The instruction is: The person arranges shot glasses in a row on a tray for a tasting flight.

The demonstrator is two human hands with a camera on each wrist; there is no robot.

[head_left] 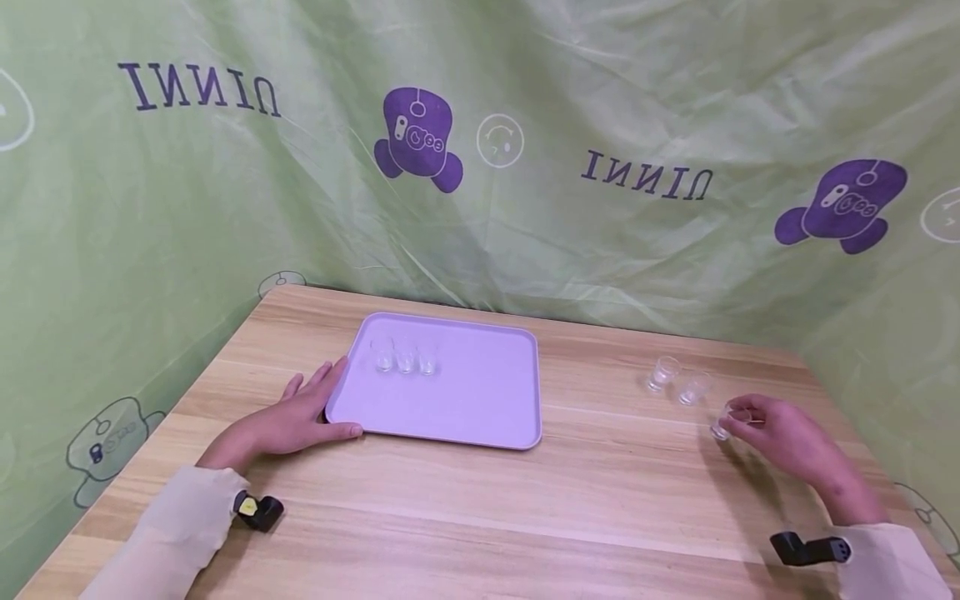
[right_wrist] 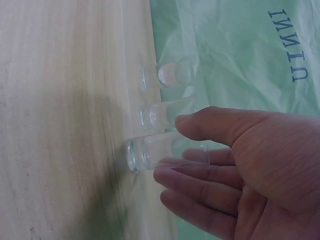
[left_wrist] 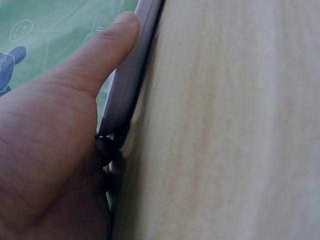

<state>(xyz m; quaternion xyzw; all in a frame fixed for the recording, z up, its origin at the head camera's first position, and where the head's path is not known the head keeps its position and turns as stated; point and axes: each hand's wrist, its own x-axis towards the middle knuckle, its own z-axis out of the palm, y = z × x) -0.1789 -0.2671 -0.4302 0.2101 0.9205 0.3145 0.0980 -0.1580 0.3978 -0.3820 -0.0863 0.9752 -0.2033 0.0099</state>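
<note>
My left hand (head_left: 296, 421) rests against the near left corner of a purple tray (head_left: 480, 392), its fingers fairly straight along the left side and its thumb (left_wrist: 117, 42) on the front rim. Three clear shot glasses (head_left: 406, 360) stand in a row on the tray's left part. On the right of the table, my right hand (head_left: 783, 437) holds another shot glass (right_wrist: 150, 152) between thumb and fingers. That glass stands upright, its base at the tabletop. Two more shot glasses, a middle one (head_left: 694, 388) and a farther one (head_left: 663, 374), stand beyond it in a slanting line.
A wood-grain table (head_left: 480, 517) carries everything. Green printed cloth (head_left: 525, 250) hangs behind and at both sides of it. Bare tabletop lies between the tray and the glasses on the right. Black camera mounts (head_left: 258, 510) sit at both wrists.
</note>
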